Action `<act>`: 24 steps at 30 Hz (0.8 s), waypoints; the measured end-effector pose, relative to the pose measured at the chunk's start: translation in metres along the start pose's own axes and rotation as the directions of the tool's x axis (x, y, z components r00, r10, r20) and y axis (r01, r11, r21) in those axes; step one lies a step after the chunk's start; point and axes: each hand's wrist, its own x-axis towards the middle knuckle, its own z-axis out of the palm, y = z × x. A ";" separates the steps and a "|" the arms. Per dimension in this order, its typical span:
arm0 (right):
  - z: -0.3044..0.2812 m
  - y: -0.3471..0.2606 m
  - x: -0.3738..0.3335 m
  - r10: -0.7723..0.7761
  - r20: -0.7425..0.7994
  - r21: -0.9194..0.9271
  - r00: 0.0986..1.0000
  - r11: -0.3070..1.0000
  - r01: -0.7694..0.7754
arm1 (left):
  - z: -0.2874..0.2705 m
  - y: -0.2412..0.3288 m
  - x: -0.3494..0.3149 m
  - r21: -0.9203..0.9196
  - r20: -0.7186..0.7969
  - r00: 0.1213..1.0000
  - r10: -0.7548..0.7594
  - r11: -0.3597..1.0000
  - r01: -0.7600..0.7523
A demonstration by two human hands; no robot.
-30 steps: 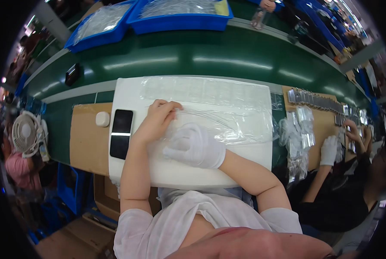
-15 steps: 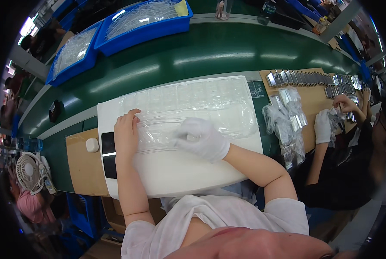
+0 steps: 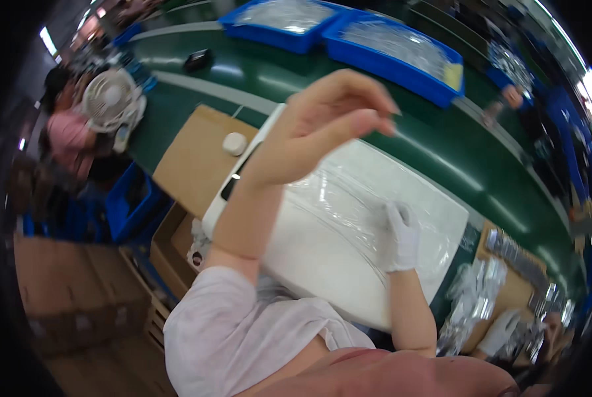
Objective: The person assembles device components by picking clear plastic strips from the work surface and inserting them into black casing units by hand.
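My bare left hand [image 3: 339, 129] is raised above the left part of a white board [image 3: 302, 274], its fingers loosely bent, the thumb apart and nothing held. My right hand [image 3: 403, 241], in a white glove, rests over clear plastic film [image 3: 332, 198] spread in thin folded sheets across the board. Motion smears its fingertips, so whether they pinch the film does not show. A dark flat panel [image 3: 230, 186] at the board's left edge is partly covered by my left forearm.
Two blue trays [image 3: 269, 40] of clear plastic pieces stand on the green table at the back. A round white object [image 3: 235, 143] sits on cardboard [image 3: 193, 159] at left, near a fan [image 3: 110, 96]. At right lie bagged shiny metal parts [image 3: 471, 298] and a co-worker's gloved hand [image 3: 500, 335].
My left hand has lifted off the film and come up, empty. The right hand stays over the film. The whole view has turned toward the left.
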 end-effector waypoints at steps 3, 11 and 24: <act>-0.005 0.014 0.004 -0.008 0.060 0.081 0.998 0.997 0.003 | 0.015 0.015 0.007 -0.260 0.153 0.985 0.086 0.965 -0.043; -0.007 0.008 0.005 0.043 0.047 0.114 0.998 0.992 -0.048 | 0.040 0.007 -0.010 -0.472 0.546 0.710 0.444 0.864 -0.177; 0.004 -0.016 -0.002 0.086 -0.036 0.105 0.996 0.991 -0.081 | 0.101 -0.024 -0.056 -0.697 0.699 0.551 0.456 0.608 0.380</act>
